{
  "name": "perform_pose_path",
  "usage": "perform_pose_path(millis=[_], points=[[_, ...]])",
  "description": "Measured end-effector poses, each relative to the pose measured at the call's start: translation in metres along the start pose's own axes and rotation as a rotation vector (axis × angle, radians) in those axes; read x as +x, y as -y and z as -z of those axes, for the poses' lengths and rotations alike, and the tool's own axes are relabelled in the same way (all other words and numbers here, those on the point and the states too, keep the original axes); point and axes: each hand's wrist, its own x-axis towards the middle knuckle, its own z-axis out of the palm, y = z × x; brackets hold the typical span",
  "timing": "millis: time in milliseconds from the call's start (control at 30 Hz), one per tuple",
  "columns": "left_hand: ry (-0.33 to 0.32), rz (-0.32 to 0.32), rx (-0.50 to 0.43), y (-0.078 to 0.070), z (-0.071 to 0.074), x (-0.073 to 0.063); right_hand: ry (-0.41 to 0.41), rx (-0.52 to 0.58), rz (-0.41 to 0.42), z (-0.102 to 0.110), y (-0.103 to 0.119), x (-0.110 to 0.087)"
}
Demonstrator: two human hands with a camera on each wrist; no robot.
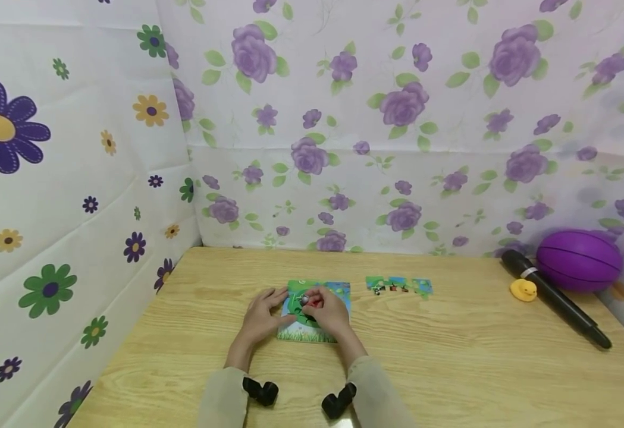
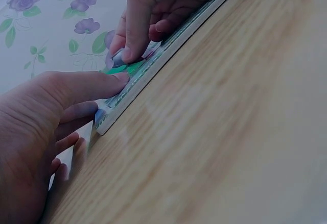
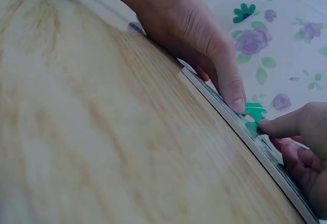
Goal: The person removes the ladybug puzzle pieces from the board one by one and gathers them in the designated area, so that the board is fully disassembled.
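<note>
A colourful jigsaw board [image 1: 306, 334] with green and blue printing lies flat on the wooden table. My left hand [image 1: 262, 315] rests at its left edge, fingers extended along the side. In the left wrist view, the left thumb [image 2: 104, 84] reaches over the board. My right hand [image 1: 329, 310] is above the board's middle, pinching a small puzzle piece [image 1: 312, 302] with red and grey on it. A green piece [image 3: 255, 110] shows between the two hands in the right wrist view. Fingers partly hide the picture.
Right of the board lie several loose puzzle pieces [image 1: 397, 284] in a row. Farther right are a yellow toy duck [image 1: 523, 290], a thick black marker-like stick [image 1: 563, 306] and a purple ball [image 1: 579, 260]. Flowered cloth [image 1: 344, 148] walls the table's back and sides.
</note>
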Motion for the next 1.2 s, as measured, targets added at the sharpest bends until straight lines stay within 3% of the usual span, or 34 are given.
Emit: perform_pose_path(millis=[367, 600, 800, 933, 1200], points=[[0.000, 0.008, 0.002, -0.003, 0.000, 0.000, -0.053, 0.288, -0.084, 0.006, 0.004, 0.001], [0.001, -0.014, 0.000, -0.005, 0.001, 0.001, -0.159, 0.381, -0.138, 0.021, 0.008, 0.004], [0.000, -0.014, -0.010, -0.004, 0.000, 0.001, -0.244, 0.486, -0.188, 0.039, -0.004, 0.009], [-0.002, -0.007, -0.016, -0.003, 0.000, 0.001, -0.270, 0.489, -0.224, 0.057, -0.016, 0.005], [0.001, 0.005, -0.008, 0.001, 0.000, -0.001, -0.264, 0.375, -0.314, 0.100, -0.043, -0.012]])
